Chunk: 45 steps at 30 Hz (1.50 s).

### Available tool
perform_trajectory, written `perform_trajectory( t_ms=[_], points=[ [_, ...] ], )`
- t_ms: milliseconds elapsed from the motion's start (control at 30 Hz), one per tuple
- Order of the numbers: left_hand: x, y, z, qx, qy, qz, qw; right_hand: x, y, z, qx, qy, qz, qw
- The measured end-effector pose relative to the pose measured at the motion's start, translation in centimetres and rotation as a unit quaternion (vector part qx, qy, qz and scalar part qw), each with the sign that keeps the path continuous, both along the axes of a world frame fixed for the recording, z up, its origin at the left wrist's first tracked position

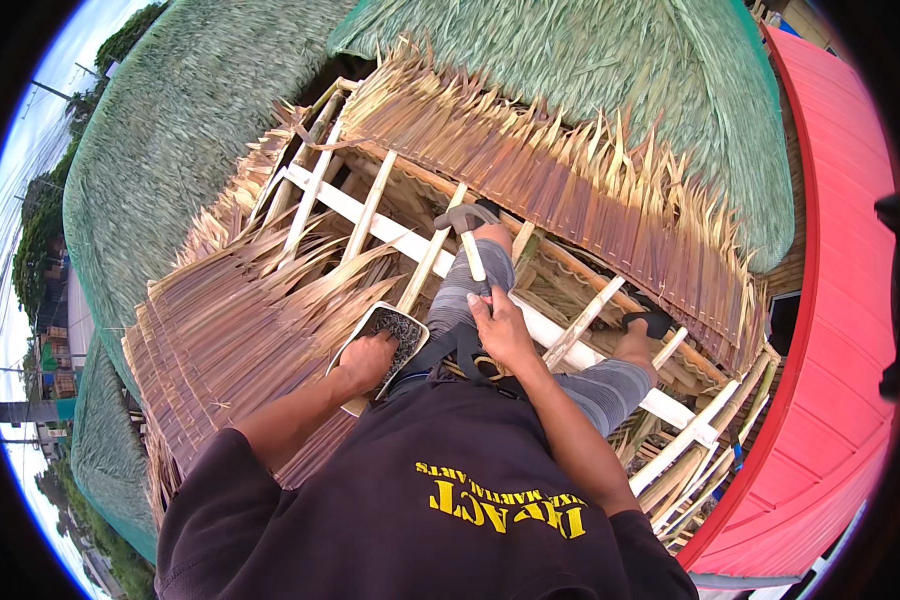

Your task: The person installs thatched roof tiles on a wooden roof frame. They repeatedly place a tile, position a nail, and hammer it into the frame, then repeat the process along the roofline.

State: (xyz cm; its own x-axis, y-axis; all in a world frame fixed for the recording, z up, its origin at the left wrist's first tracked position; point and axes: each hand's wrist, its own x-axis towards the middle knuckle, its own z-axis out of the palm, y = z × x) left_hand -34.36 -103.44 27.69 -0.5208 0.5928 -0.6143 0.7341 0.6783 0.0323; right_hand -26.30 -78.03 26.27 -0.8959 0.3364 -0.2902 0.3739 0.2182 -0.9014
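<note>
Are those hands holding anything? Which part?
The right hand holds a hammer by its handle. The left hand is in a container of nails; anything held is hidden.

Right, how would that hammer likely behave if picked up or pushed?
The hammer would likely feel head-heavy, as its metal head looks bulkier than the slim handle. It should be stiff: the handle looks straight. Rolling seems unlikely, given the crosswise head.

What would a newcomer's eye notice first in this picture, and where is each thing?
Probably the bright red roof curving down the right side, and the green net-covered thatch across the top. Near the centre, the right hand grips a claw hammer by its handle. Left of it, the left hand has its fingers in a container of dark nails.
</note>
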Motion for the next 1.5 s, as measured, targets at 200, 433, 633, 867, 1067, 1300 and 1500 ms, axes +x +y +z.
perform_trajectory(
  t_ms=[200,433,633,867,1067,1300,1500],
  points=[
    [-0.1,-1.0,-1.3,0.02,0.027,0.026,0.999,0.5,-0.2,-0.2,0.007,-0.006,0.009,1.0],
    [0.2,-0.2,-0.1,0.252,0.006,0.175,0.952,0.7,-0.7,0.1,0.034,0.002,0.023,0.999],
    [-0.3,1.8,1.7,0.35,-0.113,0.367,0.854,0.9,-0.5,0.3,0.014,0.002,0.011,1.0],
    [-0.4,12.8,2.5,0.46,-0.258,0.305,0.793,1.2,1.4,1.6,-0.08,0.183,-0.102,0.974],
    [0.5,26.3,-4.0,0.471,-0.384,0.248,0.755,3.8,10.7,-2.8,0.029,0.115,-0.301,0.946],
    [-1.4,44.5,-24.3,0.357,-0.413,0.248,0.801,10.8,24.1,-18.1,-0.005,-0.155,-0.442,0.883],
    [1.2,57.3,-45.7,0.255,-0.477,0.606,0.583,10.9,38.7,-35.6,-0.094,-0.212,-0.512,0.827]
  ],
)
